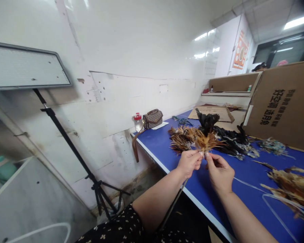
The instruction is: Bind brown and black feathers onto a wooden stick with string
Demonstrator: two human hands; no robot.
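Note:
Between my two hands a bunch of golden-brown feathers is held by its base, tips fanning upward and away. My left hand pinches the base from the left with thumb and finger. From the right, my right hand pinches the same base, fingers curled. Right behind it lies a pile of brown feathers on the blue table. Black feathers stand up behind the bunch, and more black feathers spread to the right. Whatever binds the base is too small to make out.
At the right lie loose tan feathers and white string. A cardboard box rises behind them. A checkered handbag and red-lidded jar sit at the far left corner. A lamp on a black tripod stands left.

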